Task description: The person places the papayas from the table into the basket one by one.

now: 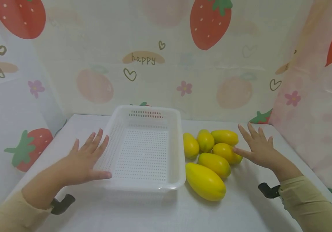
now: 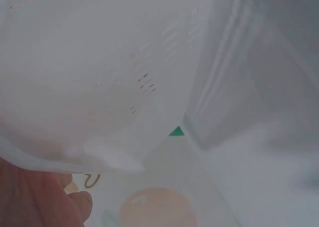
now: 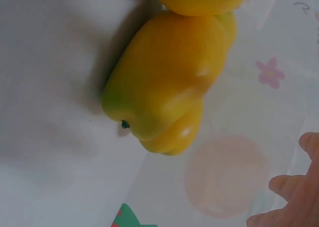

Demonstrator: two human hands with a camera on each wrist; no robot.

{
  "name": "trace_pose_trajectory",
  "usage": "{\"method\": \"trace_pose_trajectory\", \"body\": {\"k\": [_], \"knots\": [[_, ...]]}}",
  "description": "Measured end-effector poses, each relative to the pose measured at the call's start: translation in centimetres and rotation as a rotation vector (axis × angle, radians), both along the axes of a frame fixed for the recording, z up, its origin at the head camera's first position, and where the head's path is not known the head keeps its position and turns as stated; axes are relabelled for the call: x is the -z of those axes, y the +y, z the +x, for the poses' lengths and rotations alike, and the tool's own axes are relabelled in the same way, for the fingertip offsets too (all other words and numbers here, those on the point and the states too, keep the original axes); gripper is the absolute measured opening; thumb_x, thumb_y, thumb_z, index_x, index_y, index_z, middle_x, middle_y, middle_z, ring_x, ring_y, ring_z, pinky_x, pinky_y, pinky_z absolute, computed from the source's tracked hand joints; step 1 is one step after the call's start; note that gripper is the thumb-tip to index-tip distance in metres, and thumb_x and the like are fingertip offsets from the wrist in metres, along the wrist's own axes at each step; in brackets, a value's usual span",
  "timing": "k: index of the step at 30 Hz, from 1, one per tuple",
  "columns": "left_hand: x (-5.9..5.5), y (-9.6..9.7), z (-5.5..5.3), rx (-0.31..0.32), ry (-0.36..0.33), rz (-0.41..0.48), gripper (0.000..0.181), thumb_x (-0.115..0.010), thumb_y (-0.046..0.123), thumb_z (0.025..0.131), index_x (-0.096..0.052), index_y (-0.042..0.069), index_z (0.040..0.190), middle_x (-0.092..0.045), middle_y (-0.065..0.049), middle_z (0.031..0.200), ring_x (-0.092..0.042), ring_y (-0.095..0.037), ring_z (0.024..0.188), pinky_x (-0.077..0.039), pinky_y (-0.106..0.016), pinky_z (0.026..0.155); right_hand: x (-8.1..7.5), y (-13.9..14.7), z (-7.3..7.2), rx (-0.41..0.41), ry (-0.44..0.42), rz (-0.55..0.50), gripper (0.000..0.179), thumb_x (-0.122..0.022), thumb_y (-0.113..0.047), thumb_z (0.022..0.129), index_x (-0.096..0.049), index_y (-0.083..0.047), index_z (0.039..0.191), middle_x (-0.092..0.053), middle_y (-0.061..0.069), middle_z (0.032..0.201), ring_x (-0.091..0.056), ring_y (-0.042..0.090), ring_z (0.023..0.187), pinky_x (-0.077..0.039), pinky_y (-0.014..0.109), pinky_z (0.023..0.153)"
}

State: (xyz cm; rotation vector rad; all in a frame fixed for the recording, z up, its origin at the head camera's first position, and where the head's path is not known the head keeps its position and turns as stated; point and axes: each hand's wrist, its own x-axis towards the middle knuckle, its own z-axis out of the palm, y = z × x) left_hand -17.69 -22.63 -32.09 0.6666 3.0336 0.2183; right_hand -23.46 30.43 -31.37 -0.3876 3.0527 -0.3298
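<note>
At either side of the work, count two bare hands: left hand [image 1: 87, 161] with fingers spread wide, right hand [image 1: 257, 146] fanned out likewise, both gripping nothing. Just beside the left hand, see one white perforated basket [image 1: 142, 186]. Between basket and right hand, count six yellow fruits [image 1: 205, 182], bunched together on the white surface [image 1: 154, 216], with one right by the right thumb. Farther out, beyond both hands, see a strawberry-patterned backdrop [image 1: 154, 87].

Cannot tell contact from overlap, either between left hand and basket rim or between right thumb and nearest fruit. From the right wrist, make out only part of the bunch, with the topmost fruit cut off and others half hidden behind a larger one. From the left wrist, see mostly blurred white basket wall, with left fingers cropped at the lower corner.

Note forearms slanting inward from the lower corners, beige sleeves [image 1: 314, 199] cut off by the frame, backs of both hands upward, thumbs pointing toward each other.
</note>
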Motion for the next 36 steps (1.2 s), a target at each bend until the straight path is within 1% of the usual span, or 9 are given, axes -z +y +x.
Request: {"method": "trace_pose_trajectory", "body": {"k": [3, 6, 10, 16, 20, 22, 27, 33, 36], "knots": [[0.4, 0.0, 0.1, 0.023, -0.005, 0.017, 0.113, -0.046, 0.077, 0.071, -0.002, 0.007, 0.147, 0.008, -0.016, 0.152, 0.004, -0.038, 0.138, 0.005, -0.068, 0.099, 0.1, -0.1, 0.0, -0.005, -0.002, -0.003, 0.092, -0.046, -0.062, 0.085, 0.009, -0.023, 0.147, 0.017, 0.023, 0.148, 0.019, 0.054, 0.127, 0.015, 0.075, 0.085], [0.6, 0.1, 0.2, 0.033, -0.012, 0.007, 0.116, -0.045, 0.080, 0.069, -0.002, 0.005, 0.147, 0.006, -0.016, 0.152, 0.003, -0.037, 0.138, 0.003, -0.068, 0.100, 0.2, 0.0, -0.1, -0.007, -0.002, -0.005, 0.092, -0.046, -0.062, 0.085, 0.009, -0.023, 0.147, 0.017, 0.023, 0.148, 0.019, 0.054, 0.127, 0.015, 0.076, 0.084], [0.8, 0.3, 0.3, 0.035, -0.014, -0.011, 0.120, -0.049, 0.080, 0.066, -0.004, 0.003, 0.146, 0.004, -0.016, 0.152, 0.001, -0.037, 0.138, 0.001, -0.066, 0.102, 0.3, 0.1, -0.1, -0.008, -0.003, -0.012, 0.092, -0.047, -0.062, 0.085, 0.009, -0.023, 0.147, 0.018, 0.022, 0.148, 0.019, 0.054, 0.127, 0.016, 0.075, 0.084], [0.9, 0.4, 0.4, 0.049, 0.017, 0.005, 0.121, -0.055, 0.077, 0.065, -0.010, -0.003, 0.144, -0.002, -0.023, 0.151, -0.004, -0.040, 0.137, -0.008, -0.065, 0.102, 0.2, 0.1, 0.0, 0.000, -0.003, -0.014, 0.092, -0.048, -0.060, 0.085, 0.009, -0.023, 0.147, 0.016, 0.023, 0.148, 0.019, 0.054, 0.127, 0.015, 0.075, 0.085], [1.1, 0.4, 0.4, 0.040, 0.003, 0.021, 0.122, -0.055, 0.077, 0.065, -0.010, -0.004, 0.144, -0.002, -0.023, 0.151, -0.003, -0.039, 0.138, -0.010, -0.063, 0.104, 0.0, 0.0, 0.1, 0.000, -0.007, -0.017, 0.092, -0.048, -0.060, 0.085, 0.008, -0.022, 0.147, 0.016, 0.023, 0.148, 0.019, 0.053, 0.128, 0.013, 0.075, 0.087], [1.2, 0.4, 0.3, 0.038, -0.002, 0.019, 0.123, -0.053, 0.079, 0.064, -0.010, -0.005, 0.144, -0.003, -0.023, 0.151, -0.003, -0.038, 0.138, -0.010, -0.063, 0.104, 0.0, -0.1, 0.1, -0.005, -0.009, -0.021, 0.092, -0.049, -0.059, 0.085, 0.008, -0.022, 0.147, 0.017, 0.022, 0.148, 0.019, 0.053, 0.128, 0.011, 0.075, 0.088], [1.2, 0.4, 0.2, 0.049, 0.007, 0.004, 0.124, -0.048, 0.082, 0.064, -0.013, -0.006, 0.143, -0.003, -0.023, 0.150, -0.004, -0.038, 0.138, -0.012, -0.061, 0.105, 0.0, -0.3, 0.0, -0.022, 0.001, -0.035, 0.092, -0.050, -0.057, 0.085, 0.008, -0.021, 0.147, 0.017, 0.021, 0.149, 0.019, 0.051, 0.129, 0.008, 0.075, 0.089], [1.1, 0.5, 0.2, 0.042, 0.008, -0.019, 0.121, -0.052, 0.078, 0.066, -0.014, -0.007, 0.142, -0.002, -0.025, 0.150, -0.005, -0.038, 0.138, -0.012, -0.060, 0.105, 0.2, -0.4, -0.3, -0.037, 0.028, -0.085, 0.093, -0.053, -0.056, 0.084, 0.005, -0.021, 0.148, 0.016, 0.020, 0.150, 0.017, 0.050, 0.130, 0.008, 0.074, 0.091], [1.2, 0.5, 0.3, 0.036, 0.001, -0.019, 0.120, -0.054, 0.077, 0.066, -0.015, -0.007, 0.142, -0.002, -0.024, 0.150, -0.004, -0.038, 0.138, -0.012, -0.059, 0.106, 0.6, -0.2, -0.5, -0.043, 0.038, -0.144, 0.092, -0.056, -0.053, 0.084, 0.002, -0.021, 0.148, 0.016, 0.018, 0.150, 0.015, 0.049, 0.132, 0.006, 0.073, 0.093]]}}
